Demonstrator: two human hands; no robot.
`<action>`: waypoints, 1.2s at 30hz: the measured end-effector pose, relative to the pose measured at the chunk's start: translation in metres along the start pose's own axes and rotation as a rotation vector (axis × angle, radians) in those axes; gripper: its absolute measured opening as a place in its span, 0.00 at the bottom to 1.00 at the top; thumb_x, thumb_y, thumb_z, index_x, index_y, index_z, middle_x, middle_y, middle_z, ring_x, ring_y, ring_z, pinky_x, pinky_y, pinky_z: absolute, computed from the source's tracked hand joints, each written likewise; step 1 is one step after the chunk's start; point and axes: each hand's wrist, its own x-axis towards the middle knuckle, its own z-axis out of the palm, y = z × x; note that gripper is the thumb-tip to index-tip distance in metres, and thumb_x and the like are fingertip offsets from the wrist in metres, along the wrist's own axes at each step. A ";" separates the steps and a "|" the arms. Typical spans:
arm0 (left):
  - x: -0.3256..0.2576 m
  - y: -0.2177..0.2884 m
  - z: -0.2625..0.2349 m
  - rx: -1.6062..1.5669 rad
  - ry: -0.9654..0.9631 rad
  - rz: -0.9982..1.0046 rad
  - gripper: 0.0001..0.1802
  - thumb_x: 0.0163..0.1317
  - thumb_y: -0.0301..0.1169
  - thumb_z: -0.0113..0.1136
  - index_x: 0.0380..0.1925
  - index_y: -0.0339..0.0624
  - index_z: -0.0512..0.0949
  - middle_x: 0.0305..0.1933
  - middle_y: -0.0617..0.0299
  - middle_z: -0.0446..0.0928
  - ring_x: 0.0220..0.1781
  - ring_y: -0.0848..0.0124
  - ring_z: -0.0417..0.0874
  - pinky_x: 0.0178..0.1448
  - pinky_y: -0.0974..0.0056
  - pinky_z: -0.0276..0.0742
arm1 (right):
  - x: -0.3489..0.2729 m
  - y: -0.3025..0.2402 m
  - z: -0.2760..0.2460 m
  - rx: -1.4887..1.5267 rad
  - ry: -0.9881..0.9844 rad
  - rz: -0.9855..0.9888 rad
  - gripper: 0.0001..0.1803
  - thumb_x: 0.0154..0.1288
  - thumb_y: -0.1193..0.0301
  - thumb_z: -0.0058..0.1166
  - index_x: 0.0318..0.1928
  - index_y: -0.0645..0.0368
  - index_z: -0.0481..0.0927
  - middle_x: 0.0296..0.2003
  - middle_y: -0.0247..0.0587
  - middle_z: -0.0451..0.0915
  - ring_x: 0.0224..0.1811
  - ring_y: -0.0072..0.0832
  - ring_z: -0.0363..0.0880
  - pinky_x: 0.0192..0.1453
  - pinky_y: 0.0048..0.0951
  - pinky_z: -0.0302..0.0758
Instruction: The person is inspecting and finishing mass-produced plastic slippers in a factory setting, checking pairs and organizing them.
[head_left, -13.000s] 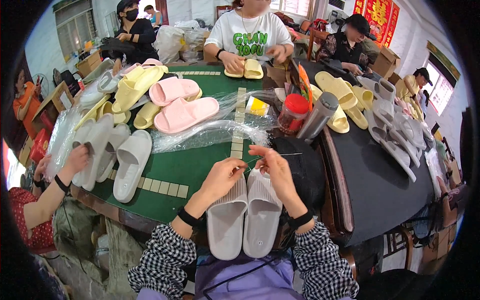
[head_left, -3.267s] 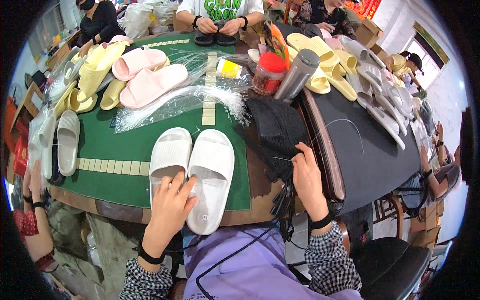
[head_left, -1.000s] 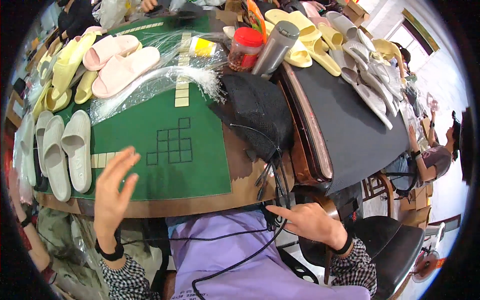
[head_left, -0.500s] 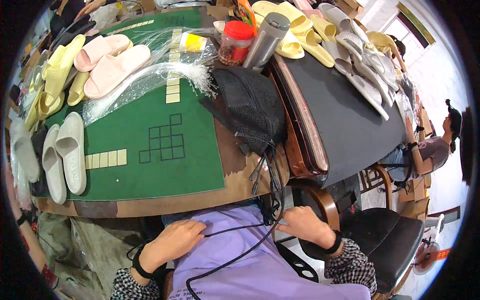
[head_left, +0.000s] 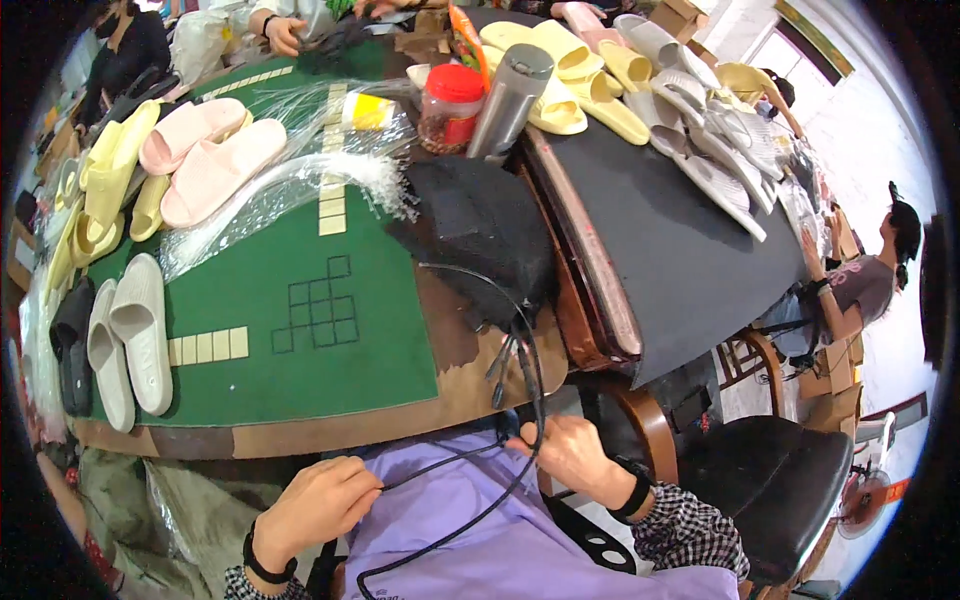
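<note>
My left hand [head_left: 325, 498] is closed on a thin black cable [head_left: 440, 467] above my lap. That cable runs right toward my right hand [head_left: 572, 452], which is closed on black cable at the table's edge. Another length hangs in a loop across my purple clothing. The cables lead up to a black mesh bag [head_left: 485, 225], which lies at the right end of the green-topped table [head_left: 400, 340]. Several loose cord ends [head_left: 497, 375] dangle below the bag.
Grey slides [head_left: 143, 335], pink slides [head_left: 225, 172] and clear plastic bags [head_left: 250, 205] lie on the table. A red-lidded jar [head_left: 450, 105] and a steel flask [head_left: 512, 100] stand at the back. On the right are a black-topped table [head_left: 680, 230], more slippers and a black chair [head_left: 770, 490]. Other people sit nearby.
My left hand has moved slightly down and left, drawing the cable straighter. My right hand has shifted left. At the far edge, another person's hand has come onto the table.
</note>
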 end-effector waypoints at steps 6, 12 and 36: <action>-0.008 -0.028 0.024 0.410 -0.086 -0.177 0.04 0.54 0.30 0.62 0.28 0.42 0.80 0.29 0.56 0.79 0.34 0.58 0.84 0.41 0.55 0.81 | 0.007 0.024 -0.063 0.283 -0.659 0.116 0.14 0.72 0.59 0.49 0.43 0.58 0.77 0.26 0.51 0.82 0.31 0.50 0.84 0.31 0.47 0.78; -0.014 -0.035 0.023 0.406 -0.084 -0.282 0.09 0.58 0.34 0.61 0.35 0.42 0.81 0.33 0.52 0.81 0.39 0.53 0.84 0.44 0.52 0.81 | 0.007 0.055 -0.193 1.013 0.052 0.290 0.36 0.76 0.44 0.34 0.58 0.67 0.75 0.39 0.37 0.82 0.21 0.15 0.64 0.24 0.19 0.62; -0.012 0.006 -0.035 -0.099 0.160 -0.121 0.17 0.65 0.28 0.59 0.54 0.35 0.76 0.43 0.47 0.79 0.44 0.50 0.81 0.47 0.55 0.76 | 0.001 0.276 -0.164 0.336 0.799 0.607 0.08 0.68 0.72 0.39 0.37 0.58 0.74 0.34 0.29 0.70 0.42 0.21 0.65 0.53 0.22 0.62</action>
